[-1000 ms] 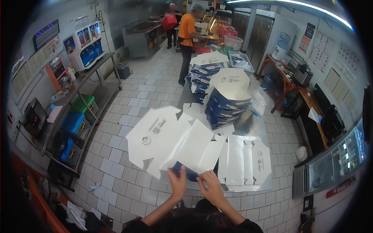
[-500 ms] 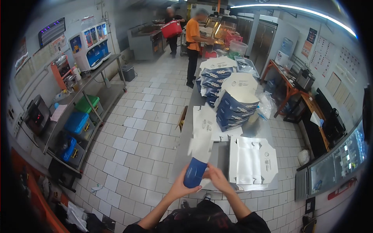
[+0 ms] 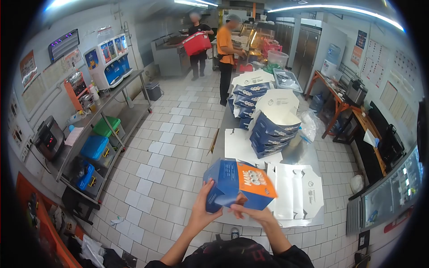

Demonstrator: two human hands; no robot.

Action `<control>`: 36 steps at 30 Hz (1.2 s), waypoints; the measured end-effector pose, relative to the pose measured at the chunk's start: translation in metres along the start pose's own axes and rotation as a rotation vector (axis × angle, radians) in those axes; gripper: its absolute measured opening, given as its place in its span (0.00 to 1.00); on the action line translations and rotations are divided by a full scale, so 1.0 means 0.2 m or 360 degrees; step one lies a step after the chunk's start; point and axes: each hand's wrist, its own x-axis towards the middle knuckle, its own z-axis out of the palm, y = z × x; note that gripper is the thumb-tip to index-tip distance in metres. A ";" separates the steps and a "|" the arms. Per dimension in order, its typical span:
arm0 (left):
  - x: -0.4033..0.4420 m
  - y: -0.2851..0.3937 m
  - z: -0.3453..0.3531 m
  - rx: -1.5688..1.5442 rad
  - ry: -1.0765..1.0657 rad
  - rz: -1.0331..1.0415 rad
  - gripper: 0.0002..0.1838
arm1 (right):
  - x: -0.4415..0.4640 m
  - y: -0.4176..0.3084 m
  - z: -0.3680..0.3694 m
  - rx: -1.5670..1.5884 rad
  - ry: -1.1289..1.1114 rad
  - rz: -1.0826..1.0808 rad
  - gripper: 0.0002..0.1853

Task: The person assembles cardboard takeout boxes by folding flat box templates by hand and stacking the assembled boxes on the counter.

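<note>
One box over the tabletop — left hand clamped on its side, right hand by the near edge, can't tell if it's gripping. Looks mid-fold tbh — next move wants a steady hold.

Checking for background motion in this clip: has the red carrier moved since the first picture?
Yes: the red carrier, held by a co-worker, has come nearer the camera, judged against the steel cooking counter.

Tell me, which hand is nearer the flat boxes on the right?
Right. The right hand is just left of the flat boxes; the left hand is farther left.
</note>
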 end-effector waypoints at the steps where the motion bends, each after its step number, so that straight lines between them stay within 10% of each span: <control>1: 0.01 0.02 0.02 0.0001 -0.0003 -0.0009 0.44 | 0.01 0.05 0.02 -0.0088 0.0025 -0.0112 0.05; 5: 0.05 0.04 0.07 0.0159 0.0080 -0.0004 0.45 | 0.03 0.04 0.02 0.0133 0.0609 -0.0346 0.08; 11: 0.11 0.14 0.08 0.0201 0.0058 0.0088 0.45 | 0.11 0.16 -0.21 -0.0809 0.0240 -0.0382 0.09; 15: 0.13 0.10 0.02 0.0423 -0.0173 0.0230 0.46 | 0.10 -0.10 -0.23 -0.1532 0.0724 -0.1312 0.10; 19: 0.14 0.13 0.16 0.0220 -0.0012 0.0209 0.48 | 0.15 0.00 -0.24 -0.1473 0.0354 -0.0767 0.08; 23: 0.14 0.09 0.29 -0.0174 0.0166 -0.0095 0.52 | 0.21 0.11 -0.26 -0.0161 0.0076 -0.0814 0.08; 25: 0.13 0.08 0.31 -0.0205 0.0195 -0.0022 0.53 | 0.20 0.12 -0.25 0.0289 0.0304 -0.0310 0.08; 29: 0.12 0.04 0.30 -0.0644 0.0151 -0.0418 0.54 | 0.04 0.07 -0.28 -0.1083 0.0676 -0.1118 0.08; 31: 0.13 0.02 0.27 -0.1520 0.0384 -0.0638 0.54 | -0.07 -0.14 -0.39 -0.0869 0.0343 -0.0816 0.09; 34: 0.14 -0.02 0.19 -0.1518 0.0282 -0.0718 0.55 | -0.11 -0.03 -0.77 -0.0780 0.0989 -0.0594 0.08; 36: 0.11 -0.18 0.20 -0.1601 0.0132 -0.0908 0.56 | -0.15 0.07 -0.94 -0.0383 0.0315 -0.0123 0.13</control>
